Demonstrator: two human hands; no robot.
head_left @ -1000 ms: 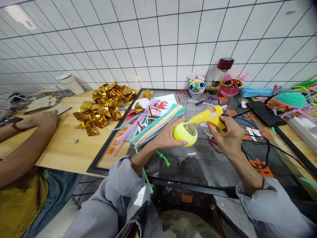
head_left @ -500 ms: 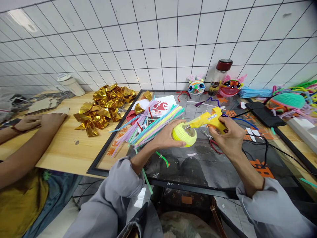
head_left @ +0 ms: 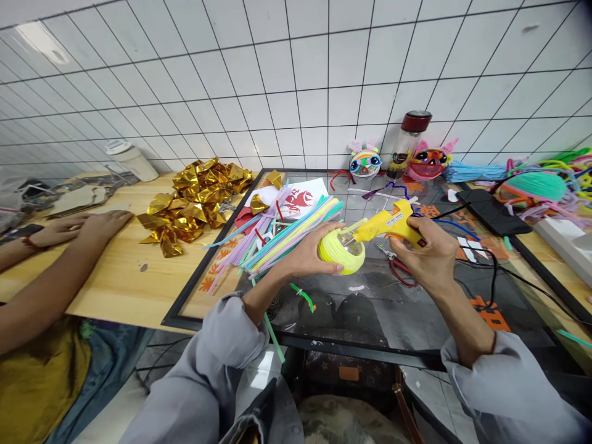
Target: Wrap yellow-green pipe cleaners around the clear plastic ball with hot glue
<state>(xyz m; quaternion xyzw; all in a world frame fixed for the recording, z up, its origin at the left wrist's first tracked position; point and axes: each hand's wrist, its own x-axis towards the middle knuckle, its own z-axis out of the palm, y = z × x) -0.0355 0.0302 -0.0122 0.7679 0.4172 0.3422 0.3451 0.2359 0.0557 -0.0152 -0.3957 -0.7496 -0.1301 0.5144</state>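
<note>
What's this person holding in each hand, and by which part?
The left grip holds a yellow rounded object around its left side; the right grip holds a yellow glue gun by its handle.

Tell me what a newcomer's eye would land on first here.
Probably the bright yellow glue gun in the right hand, its nozzle at the top of the yellow round piece held in the left hand. Next, the shiny gold foil heap on the wooden tabletop at the picture's left, and the pink big-eyed figure beside the bottle near the tiled wall.
</note>
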